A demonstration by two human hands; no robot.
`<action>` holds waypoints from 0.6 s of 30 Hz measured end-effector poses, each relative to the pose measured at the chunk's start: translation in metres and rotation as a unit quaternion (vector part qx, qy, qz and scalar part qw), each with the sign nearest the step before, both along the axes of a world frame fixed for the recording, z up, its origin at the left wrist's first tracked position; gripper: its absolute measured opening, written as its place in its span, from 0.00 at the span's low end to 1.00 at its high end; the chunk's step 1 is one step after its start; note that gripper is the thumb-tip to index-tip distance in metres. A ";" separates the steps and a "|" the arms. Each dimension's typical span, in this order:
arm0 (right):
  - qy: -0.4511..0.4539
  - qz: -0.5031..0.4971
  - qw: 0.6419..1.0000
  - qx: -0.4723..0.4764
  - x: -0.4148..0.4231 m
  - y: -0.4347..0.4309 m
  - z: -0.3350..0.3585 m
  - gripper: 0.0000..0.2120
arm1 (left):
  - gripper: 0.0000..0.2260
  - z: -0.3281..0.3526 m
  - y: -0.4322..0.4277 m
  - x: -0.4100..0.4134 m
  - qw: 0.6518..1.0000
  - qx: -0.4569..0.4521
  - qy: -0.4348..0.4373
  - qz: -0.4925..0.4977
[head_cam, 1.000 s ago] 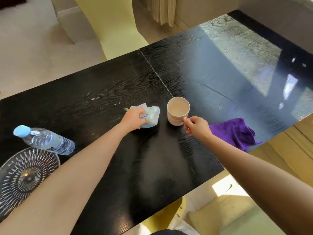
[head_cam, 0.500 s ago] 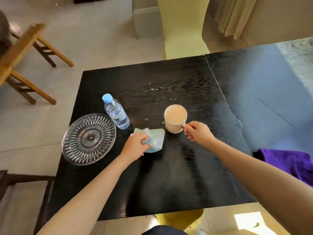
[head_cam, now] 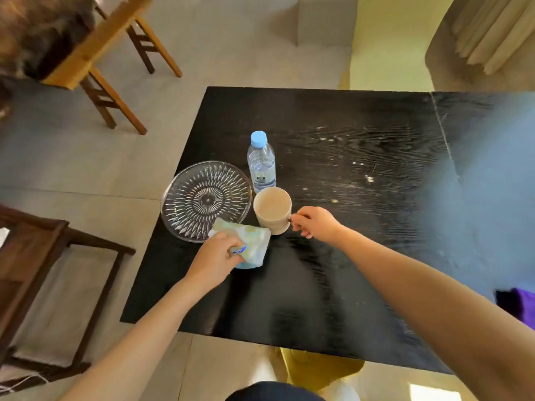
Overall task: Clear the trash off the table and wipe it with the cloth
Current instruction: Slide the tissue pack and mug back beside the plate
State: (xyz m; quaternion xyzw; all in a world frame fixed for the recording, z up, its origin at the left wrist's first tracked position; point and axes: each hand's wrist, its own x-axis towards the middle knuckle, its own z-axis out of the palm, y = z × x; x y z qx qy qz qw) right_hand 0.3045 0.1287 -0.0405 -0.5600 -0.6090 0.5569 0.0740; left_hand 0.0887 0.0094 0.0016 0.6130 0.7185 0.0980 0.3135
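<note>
Wrapper [head_cam: 251,245], light and crinkly, is pinched in the left hand [head_cam: 215,257]; the right hand [head_cam: 317,224] grips the fragile mug [head_cam: 272,209] by its handle.

Bright daylight from the upper right. Pale bluish glare across the right part of the glossy black wooden table [head_cam: 347,299], washing out the grain there. Soft blur throughout, heaviest at the furry brown shape [head_cam: 34,27] top left. Wide-angle bending at edges.

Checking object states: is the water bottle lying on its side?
No, the water bottle stands upright on the table, blue cap on top, just behind the mug.
</note>
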 end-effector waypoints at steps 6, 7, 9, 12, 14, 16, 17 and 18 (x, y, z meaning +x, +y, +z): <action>0.000 0.019 1.000 -0.015 -0.025 0.000 0.000 0.11 | 0.06 -0.001 -0.017 -0.015 1.000 0.001 0.009 0.010; -0.004 0.022 1.000 -0.012 -0.027 0.001 0.002 0.10 | 0.06 0.000 -0.019 -0.016 1.000 0.002 0.010 0.011; -0.014 0.025 1.000 -0.007 -0.029 0.004 0.005 0.10 | 0.06 0.001 -0.023 -0.016 1.000 0.006 0.008 0.008; -0.033 0.016 0.999 0.000 -0.030 0.006 0.006 0.10 | 0.06 0.004 -0.027 -0.011 1.000 0.013 0.007 -0.005; -0.046 0.010 0.999 0.007 -0.030 0.005 0.007 0.11 | 0.06 0.006 -0.029 -0.003 1.000 0.019 0.002 -0.015; -0.037 -0.009 0.999 0.016 -0.030 0.002 0.011 0.12 | 0.06 0.009 -0.030 0.007 0.999 0.023 -0.004 -0.029; -0.028 -0.022 0.999 0.019 -0.029 0.000 0.014 0.14 | 0.06 0.011 -0.031 0.013 0.999 0.025 -0.007 -0.039; -0.026 -0.036 0.999 0.026 -0.026 0.000 0.016 0.16 | 0.06 0.013 -0.031 0.019 0.998 0.027 -0.010 -0.053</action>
